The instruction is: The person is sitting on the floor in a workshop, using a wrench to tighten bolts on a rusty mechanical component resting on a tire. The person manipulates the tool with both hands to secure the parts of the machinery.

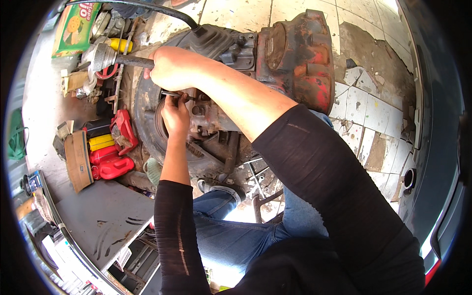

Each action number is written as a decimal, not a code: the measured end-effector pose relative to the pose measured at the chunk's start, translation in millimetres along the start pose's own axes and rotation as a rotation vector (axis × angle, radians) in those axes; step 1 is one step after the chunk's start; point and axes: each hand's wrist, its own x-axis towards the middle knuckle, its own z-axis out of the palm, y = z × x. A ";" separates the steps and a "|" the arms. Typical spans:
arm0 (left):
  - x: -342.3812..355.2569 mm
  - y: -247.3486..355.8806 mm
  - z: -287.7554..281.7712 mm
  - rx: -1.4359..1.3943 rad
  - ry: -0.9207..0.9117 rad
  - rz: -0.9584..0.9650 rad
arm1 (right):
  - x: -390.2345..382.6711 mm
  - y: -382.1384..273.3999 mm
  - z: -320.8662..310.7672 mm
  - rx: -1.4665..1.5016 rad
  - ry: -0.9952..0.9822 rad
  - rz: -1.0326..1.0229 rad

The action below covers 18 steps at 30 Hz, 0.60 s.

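Observation:
My right hand [169,69] is wrapped round the handle of a hammer [133,61], whose thick greyish head lies to the left. Below it, my left hand [176,115] pinches a short metal rod, like a punch or chisel [171,93], lying across toward the gearbox. That gearbox [199,110] is greasy, with a worn red bell housing [314,64] at its right end. It rests on a tire [143,105]. My right forearm hides much of the casing, and where the rod's tip touches cannot be seen.
A long gear lever [167,11] rises from a rubber boot [211,42]. Red plastic jugs [115,167] and a cardboard box [78,160] stand at left, above a grey metal panel [105,211]. Broken tiles [366,98] cover the right floor, beside a dark vehicle body [437,123].

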 end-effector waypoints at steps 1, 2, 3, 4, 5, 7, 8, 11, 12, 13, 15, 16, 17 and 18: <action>4.9 -4.3 -5.1 0.038 -0.036 -0.010 | 0.5 -1.9 2.2 0.003 -0.007 -0.008; 10.2 -7.7 -7.4 0.052 -0.054 -0.018 | 0.3 -3.0 3.5 -0.001 -0.009 -0.005; 15.7 -10.9 -8.9 0.067 -0.071 -0.025 | -0.4 -3.6 4.2 -0.004 -0.012 -0.002; 21.0 -8.2 -9.5 0.079 -0.092 -0.027 | 0.8 -3.2 2.7 -0.009 -0.008 0.003; 22.8 -1.7 -9.6 0.124 -0.093 0.000 | 2.2 -2.6 2.9 -0.001 -0.002 0.005; 24.0 -0.7 -10.3 0.108 -0.112 -0.022 | 2.1 -1.3 3.3 0.015 0.010 0.012; 24.0 0.9 -10.0 0.098 -0.123 -0.034 | 2.4 -1.4 3.4 0.001 0.002 0.003; 27.6 6.6 -13.3 0.162 -0.153 -0.098 | 0.5 -0.6 2.5 -0.023 -0.014 0.002; 32.2 6.8 -15.3 0.194 -0.198 -0.116 | -0.8 0.6 0.9 -0.016 -0.016 0.013; 40.4 5.2 -22.2 0.255 -0.284 -0.118 | -0.2 -2.0 1.5 -0.005 -0.025 0.011; 45.2 -1.8 -20.6 0.155 -0.319 -0.126 | 0.4 -2.0 3.6 0.013 -0.004 0.007; 46.4 -1.4 -18.0 0.101 -0.343 -0.127 | -0.8 -2.4 2.4 0.020 0.011 0.012; 42.8 4.3 -19.6 0.144 -0.304 -0.026 | -1.1 -3.6 2.0 0.013 0.004 0.013; 44.1 -1.6 -15.9 0.087 -0.245 -0.034 | -1.3 -5.2 2.2 0.006 -0.003 0.013</action>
